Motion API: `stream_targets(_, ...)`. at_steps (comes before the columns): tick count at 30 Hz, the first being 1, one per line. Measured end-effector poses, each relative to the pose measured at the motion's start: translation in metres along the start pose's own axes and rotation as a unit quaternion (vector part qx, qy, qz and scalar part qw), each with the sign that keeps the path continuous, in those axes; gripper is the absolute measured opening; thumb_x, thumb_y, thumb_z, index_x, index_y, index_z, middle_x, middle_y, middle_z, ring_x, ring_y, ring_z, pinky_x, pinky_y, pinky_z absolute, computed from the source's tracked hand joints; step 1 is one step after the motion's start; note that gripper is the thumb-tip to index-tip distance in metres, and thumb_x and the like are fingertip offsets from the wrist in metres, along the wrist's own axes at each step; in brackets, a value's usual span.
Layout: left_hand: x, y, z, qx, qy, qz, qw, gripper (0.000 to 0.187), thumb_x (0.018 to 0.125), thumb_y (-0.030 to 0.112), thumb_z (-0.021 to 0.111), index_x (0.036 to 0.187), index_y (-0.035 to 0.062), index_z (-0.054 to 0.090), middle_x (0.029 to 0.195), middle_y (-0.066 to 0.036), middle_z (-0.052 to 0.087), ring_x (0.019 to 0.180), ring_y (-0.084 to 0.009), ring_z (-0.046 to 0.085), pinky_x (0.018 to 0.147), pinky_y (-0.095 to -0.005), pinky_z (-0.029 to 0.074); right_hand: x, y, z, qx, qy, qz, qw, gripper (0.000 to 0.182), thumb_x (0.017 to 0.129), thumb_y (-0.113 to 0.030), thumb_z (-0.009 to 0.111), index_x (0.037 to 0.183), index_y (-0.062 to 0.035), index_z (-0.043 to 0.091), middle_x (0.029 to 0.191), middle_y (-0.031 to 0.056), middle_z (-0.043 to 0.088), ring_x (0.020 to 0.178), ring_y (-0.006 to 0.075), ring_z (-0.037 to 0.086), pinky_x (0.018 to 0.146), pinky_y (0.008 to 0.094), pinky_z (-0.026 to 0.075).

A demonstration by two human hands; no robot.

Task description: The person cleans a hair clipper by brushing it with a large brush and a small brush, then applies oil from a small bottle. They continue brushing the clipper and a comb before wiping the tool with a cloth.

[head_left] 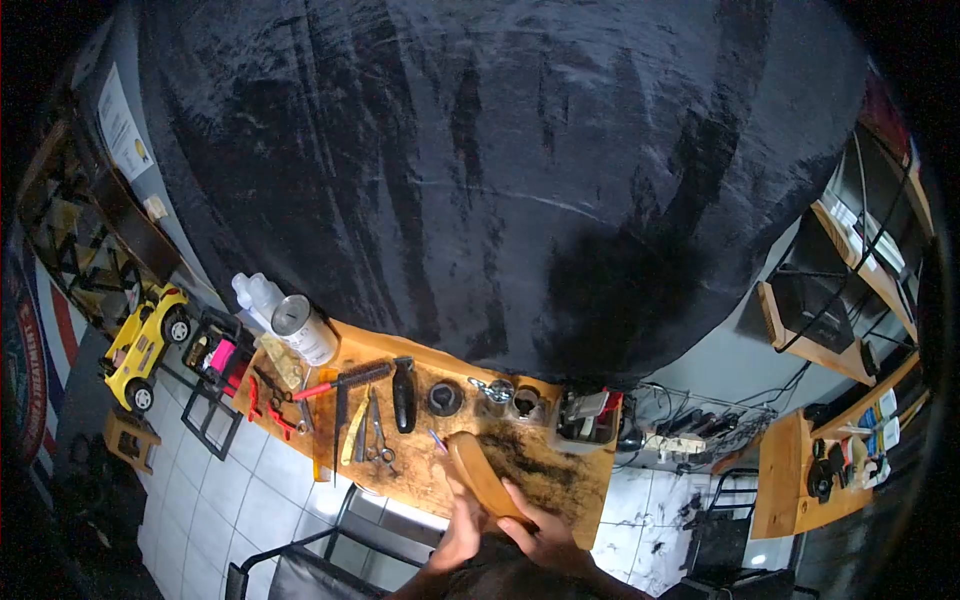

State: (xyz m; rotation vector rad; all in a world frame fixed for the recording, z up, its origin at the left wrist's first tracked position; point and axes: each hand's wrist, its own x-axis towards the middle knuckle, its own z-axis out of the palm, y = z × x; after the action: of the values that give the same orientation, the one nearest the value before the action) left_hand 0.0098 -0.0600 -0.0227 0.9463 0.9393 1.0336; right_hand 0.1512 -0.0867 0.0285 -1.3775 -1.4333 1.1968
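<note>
A curved wooden piece [480, 474], which looks like a brush back, is held between my two hands above the wooden table [400, 482]. My left hand [462, 525] is closed at its left side, and a thin pen-like item [437, 441] shows just above these fingers. On the right side, my right hand [540, 530] has its fingers and thumb on the wooden piece. Scissors [379, 450], a yellow-handled tool [356, 432] and a black clipper-like tool [404, 396] lie to the left. Dark hair clippings are scattered on the tabletop.
A can [305, 330], a red round brush [345, 380], a black round container [443, 399] and a bin of items [588, 415] stand along the table's far side. A yellow toy car [145, 345] is at left. A chair [320, 568] is below.
</note>
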Motion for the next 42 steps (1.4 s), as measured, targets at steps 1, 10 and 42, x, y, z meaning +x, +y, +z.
stream_targets(1,0.001,-0.017,-0.006,-0.013,-0.012,0.054,0.998,0.083,0.091,0.067,0.021,0.144,0.0028,0.019,0.137,-0.011,0.037,0.123,-0.0216,0.038,0.103,-0.0344,0.029,0.002,-0.002,-0.001,-0.003,0.006,-0.007,1.0,0.052,0.089,-0.014,0.06,0.137,-0.0046,0.041,0.125,0.0165,0.056,0.118,0.0194,0.051,0.099,0.0282,0.036)
stream_targets(10,0.014,0.019,0.003,0.017,-0.013,-0.11,0.994,0.036,0.087,0.006,0.042,0.12,0.0067,0.027,0.103,-0.015,0.044,0.086,-0.0248,0.057,0.073,-0.034,0.05,0.017,-0.01,-0.014,0.074,0.085,0.01,0.994,0.053,0.091,-0.014,0.056,0.138,0.0015,0.037,0.112,0.0074,0.059,0.086,0.0086,0.052,0.078,0.0224,0.044)
stream_targets(42,0.023,0.025,-0.01,-0.072,0.093,0.076,0.99,0.033,0.099,0.029,0.041,0.121,0.005,0.048,0.105,-0.005,0.058,0.094,-0.0153,0.058,0.082,-0.0306,0.048,-0.002,0.018,-0.009,0.073,-0.101,0.054,0.991,0.053,0.09,-0.016,0.058,0.137,0.0,0.039,0.125,0.0159,0.056,0.118,0.0167,0.049,0.099,0.0278,0.036)
